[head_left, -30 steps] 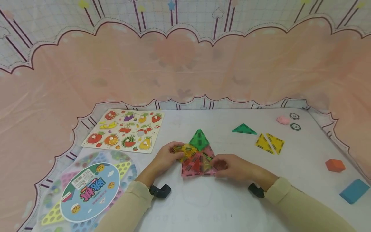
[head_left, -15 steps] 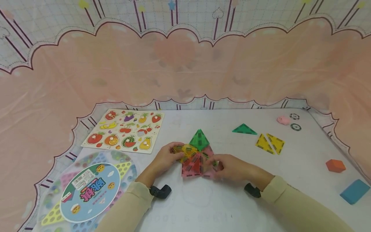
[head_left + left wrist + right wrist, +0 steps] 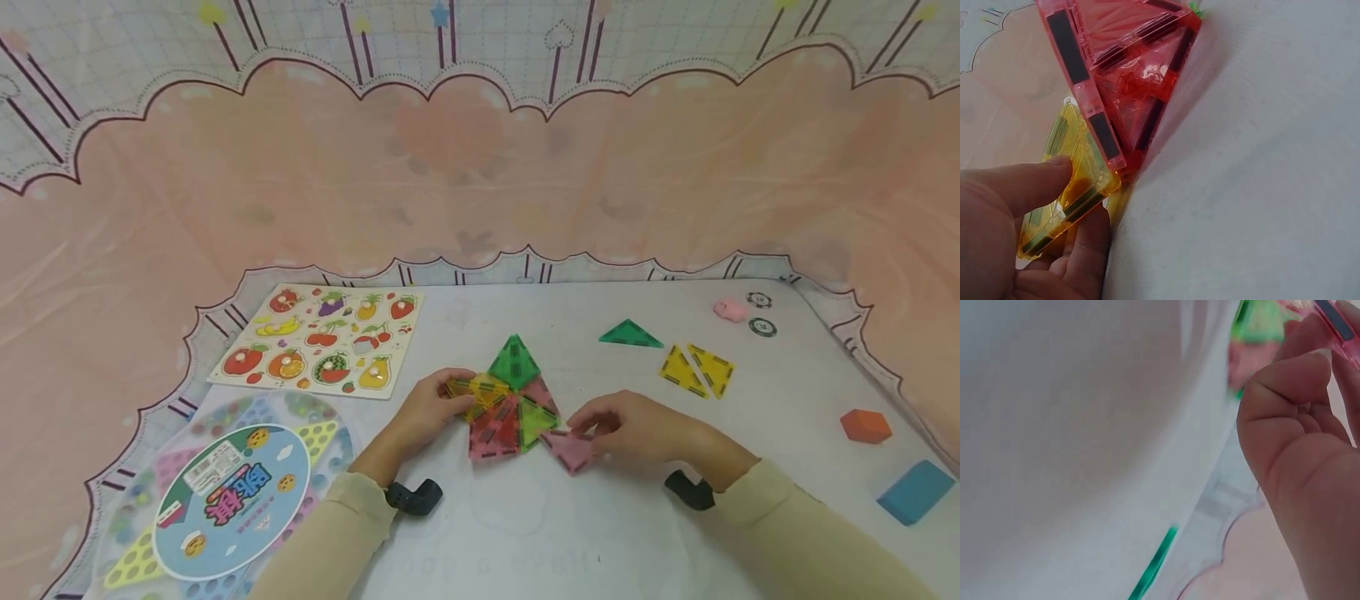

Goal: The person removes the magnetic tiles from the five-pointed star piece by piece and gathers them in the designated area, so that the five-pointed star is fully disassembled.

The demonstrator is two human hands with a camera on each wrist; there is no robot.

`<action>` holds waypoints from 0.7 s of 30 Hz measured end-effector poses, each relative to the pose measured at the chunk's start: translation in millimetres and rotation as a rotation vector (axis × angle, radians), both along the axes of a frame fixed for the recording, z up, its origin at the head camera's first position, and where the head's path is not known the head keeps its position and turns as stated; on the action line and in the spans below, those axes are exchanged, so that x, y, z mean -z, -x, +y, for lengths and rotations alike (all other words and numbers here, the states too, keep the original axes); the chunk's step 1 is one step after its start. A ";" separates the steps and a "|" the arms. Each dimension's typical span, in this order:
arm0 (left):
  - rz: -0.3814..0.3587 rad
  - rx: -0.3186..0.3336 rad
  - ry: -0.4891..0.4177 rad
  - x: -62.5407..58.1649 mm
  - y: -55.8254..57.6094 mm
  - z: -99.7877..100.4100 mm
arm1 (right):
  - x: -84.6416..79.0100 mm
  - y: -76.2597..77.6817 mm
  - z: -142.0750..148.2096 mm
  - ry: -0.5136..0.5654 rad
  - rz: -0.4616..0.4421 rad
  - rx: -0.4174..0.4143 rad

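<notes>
Head view: on the bench (image 3: pixel 480 533), the left hand (image 3: pixel 429 408) grips a yellow tile (image 3: pixel 480 388) at the left side of the tile assembly (image 3: pixel 507 421). The right hand (image 3: pixel 641 427) pinches a pink triangular tile (image 3: pixel 570 451) at the assembly's near right; contact between them cannot be determined. Left wrist view: thumb and fingers clasp the yellow tile beside red tiles (image 3: pixel 1138 87). Right wrist view: the pink tile is partly cropped.
</notes>
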State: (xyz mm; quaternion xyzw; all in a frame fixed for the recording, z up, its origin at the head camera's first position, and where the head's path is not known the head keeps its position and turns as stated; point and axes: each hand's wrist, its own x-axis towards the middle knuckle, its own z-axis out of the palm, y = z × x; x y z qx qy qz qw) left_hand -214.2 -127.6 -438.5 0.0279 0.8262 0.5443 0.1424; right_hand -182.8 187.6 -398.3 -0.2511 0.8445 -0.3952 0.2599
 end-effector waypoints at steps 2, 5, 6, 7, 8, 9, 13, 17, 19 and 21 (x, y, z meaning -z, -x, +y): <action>0.001 -0.005 0.000 -0.2 -0.6 0.2 | 0.7 4.2 10.5 -0.022 0.008 0.084; 0.005 -0.008 0.000 -0.6 -1.1 0.4 | 0.6 12.3 25.2 -0.071 0.031 0.222; 0.006 -0.008 -0.001 -0.7 -1.2 0.4 | 0.5 15.4 29.8 -0.085 0.042 0.266; 0.008 -0.006 0.000 -0.5 -1.1 0.3 | 1.0 18.9 34.3 -0.090 0.050 0.303; 0.009 -0.003 0.000 -0.2 -0.7 0.1 | 1.9 22.4 38.7 -0.099 0.069 0.327; 0.010 -0.001 -0.001 0.1 -0.6 0.0 | 3.1 25.6 42.8 -0.104 0.086 0.340; 0.005 0.005 -0.001 2.1 -0.2 -0.1 | 8.8 33.1 54.9 -0.130 0.096 0.354; -0.001 0.017 -0.004 -8.2 -4.8 1.6 | 9.8 30.6 58.5 -0.176 0.100 0.322; -0.008 0.017 0.001 -18.2 -8.5 3.3 | 9.7 28.9 58.9 -0.204 0.116 0.307; -0.015 0.014 0.009 -24.8 -10.7 4.6 | 11.0 28.9 59.5 -0.223 0.139 0.299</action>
